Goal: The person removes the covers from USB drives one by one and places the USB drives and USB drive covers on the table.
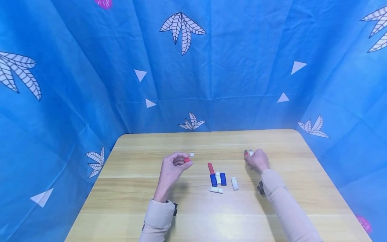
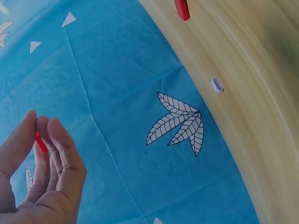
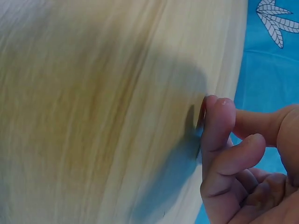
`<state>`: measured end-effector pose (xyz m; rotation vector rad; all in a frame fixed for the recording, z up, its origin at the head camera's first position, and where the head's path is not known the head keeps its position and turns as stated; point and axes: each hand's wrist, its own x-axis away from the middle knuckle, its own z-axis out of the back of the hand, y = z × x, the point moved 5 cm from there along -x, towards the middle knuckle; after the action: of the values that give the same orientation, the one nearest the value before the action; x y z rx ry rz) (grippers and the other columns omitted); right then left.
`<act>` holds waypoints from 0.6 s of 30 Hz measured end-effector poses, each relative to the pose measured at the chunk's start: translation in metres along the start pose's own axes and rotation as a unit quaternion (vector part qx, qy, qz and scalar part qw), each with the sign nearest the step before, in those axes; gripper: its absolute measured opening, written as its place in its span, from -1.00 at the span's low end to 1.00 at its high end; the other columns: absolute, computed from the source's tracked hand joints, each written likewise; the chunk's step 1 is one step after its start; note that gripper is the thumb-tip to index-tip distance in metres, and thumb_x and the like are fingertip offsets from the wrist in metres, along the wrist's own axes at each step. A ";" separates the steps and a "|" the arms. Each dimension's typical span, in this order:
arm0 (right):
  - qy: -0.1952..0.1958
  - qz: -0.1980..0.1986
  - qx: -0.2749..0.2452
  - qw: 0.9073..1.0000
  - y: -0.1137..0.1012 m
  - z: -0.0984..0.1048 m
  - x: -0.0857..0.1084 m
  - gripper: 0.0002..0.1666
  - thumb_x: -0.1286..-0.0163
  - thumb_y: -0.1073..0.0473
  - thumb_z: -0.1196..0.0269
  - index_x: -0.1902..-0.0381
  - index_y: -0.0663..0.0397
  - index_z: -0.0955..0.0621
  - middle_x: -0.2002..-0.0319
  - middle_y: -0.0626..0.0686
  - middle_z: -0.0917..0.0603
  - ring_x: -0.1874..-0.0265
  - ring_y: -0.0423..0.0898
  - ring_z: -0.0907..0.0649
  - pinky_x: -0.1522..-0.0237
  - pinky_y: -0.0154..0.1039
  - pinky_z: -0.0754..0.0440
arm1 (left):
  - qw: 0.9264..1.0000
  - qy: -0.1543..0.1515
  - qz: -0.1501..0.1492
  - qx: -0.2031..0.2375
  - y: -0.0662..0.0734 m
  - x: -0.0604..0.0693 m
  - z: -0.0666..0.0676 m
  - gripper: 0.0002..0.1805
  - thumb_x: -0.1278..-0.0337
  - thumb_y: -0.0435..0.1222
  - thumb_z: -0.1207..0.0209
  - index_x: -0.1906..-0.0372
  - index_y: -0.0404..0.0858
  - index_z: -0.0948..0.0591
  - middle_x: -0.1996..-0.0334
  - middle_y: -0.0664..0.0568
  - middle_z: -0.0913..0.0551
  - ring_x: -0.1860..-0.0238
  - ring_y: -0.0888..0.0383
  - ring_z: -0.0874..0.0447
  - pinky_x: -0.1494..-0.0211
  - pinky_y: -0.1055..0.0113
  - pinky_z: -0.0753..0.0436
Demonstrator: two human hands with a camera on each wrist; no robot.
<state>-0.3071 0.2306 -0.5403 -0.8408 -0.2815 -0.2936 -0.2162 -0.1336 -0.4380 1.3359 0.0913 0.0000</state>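
Between the thumb and fingertips of my left hand (image 1: 173, 168) is a small red cap (image 1: 187, 160), raised above the table; it is partly hidden in the left wrist view. A small white cap (image 2: 217, 85) lies on the table just beyond that hand. At the right, my right hand (image 1: 258, 160) pinches a red USB flash drive (image 1: 246, 154) with its grey plug showing. A white USB flash drive (image 1: 251, 153) lies right beside it, partly covered by the fingers. In the right wrist view the fingers hide most of both drives.
Mid-table lie a red USB stick (image 1: 210, 168), two blue sticks (image 1: 213, 180), a white stick (image 1: 218, 178) between them, another white one (image 1: 216, 190) lying crosswise in front, and one more white stick (image 1: 234, 183) to the right. A blue patterned curtain (image 1: 242, 67) surrounds the wooden table (image 1: 136, 188).
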 end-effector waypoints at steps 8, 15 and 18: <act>0.007 -0.010 0.028 1.000 0.003 0.001 0.000 -0.67 -0.44 0.04 -0.20 0.37 0.18 -0.69 0.60 0.04 -0.75 0.67 -0.13 -0.64 0.65 -0.36 -0.40 | 0.999 -0.027 0.011 -0.028 -0.002 -0.001 -0.004 -0.78 -0.21 -0.42 -0.33 0.05 -0.28 -0.68 0.18 -0.16 -0.82 0.22 0.06 -0.82 0.07 0.29 -0.79; 0.014 -0.023 0.029 0.999 0.000 0.006 0.008 -0.47 -0.48 -0.15 -0.17 0.63 0.01 -0.55 0.78 -0.08 -0.52 0.79 -0.19 -0.40 0.71 -0.33 -0.31 | 0.995 -0.024 -0.017 -0.094 0.002 -0.008 -0.007 -0.80 -0.36 -0.37 -0.22 -0.01 -0.30 -0.64 0.04 -0.19 -0.80 0.04 -0.01 -0.82 -0.07 0.10 -0.76; 0.025 -0.014 0.013 0.999 -0.004 0.011 0.015 -0.41 -0.49 -0.21 -0.14 0.70 -0.07 -0.45 0.77 -0.09 -0.49 0.78 -0.19 -0.37 0.73 -0.32 -0.29 | 0.992 -0.025 -0.033 -0.123 0.005 -0.014 -0.008 -0.79 -0.39 -0.38 -0.19 -0.04 -0.30 -0.61 -0.02 -0.20 -0.78 -0.07 -0.07 -0.78 -0.10 0.05 -0.75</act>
<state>-0.2960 0.2338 -0.5250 -0.8040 -0.2493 -0.3368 -0.2306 -0.1254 -0.4339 1.0859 0.0891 -0.0755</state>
